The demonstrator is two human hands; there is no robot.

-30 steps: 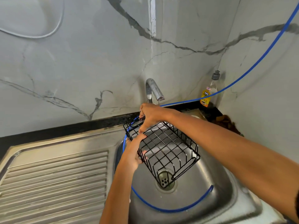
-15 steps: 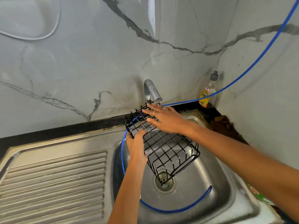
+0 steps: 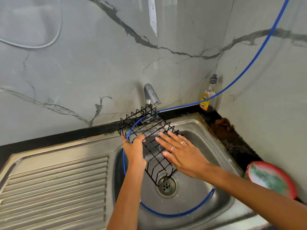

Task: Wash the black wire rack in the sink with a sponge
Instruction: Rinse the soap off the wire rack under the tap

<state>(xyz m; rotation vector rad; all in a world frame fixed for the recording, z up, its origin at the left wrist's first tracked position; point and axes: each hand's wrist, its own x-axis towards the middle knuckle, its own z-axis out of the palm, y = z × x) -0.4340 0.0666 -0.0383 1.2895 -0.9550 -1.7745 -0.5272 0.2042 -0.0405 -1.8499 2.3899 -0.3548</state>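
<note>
Under marble walls, steel sink (image 3: 221, 143)

- The black wire rack (image 3: 149, 143) is made of thin black wires that cross like a grid. It has little pointy zigzag bits along its top and side edges.
- It is tilted over the sink (image 3: 207, 193). Its top end is up by the tap and its bottom corner points down just above the drain hole.
- The sink is shiny grey metal with a round drain in the bottom. It looks wet. A flat part with long ridges is joined on at the left.
</note>
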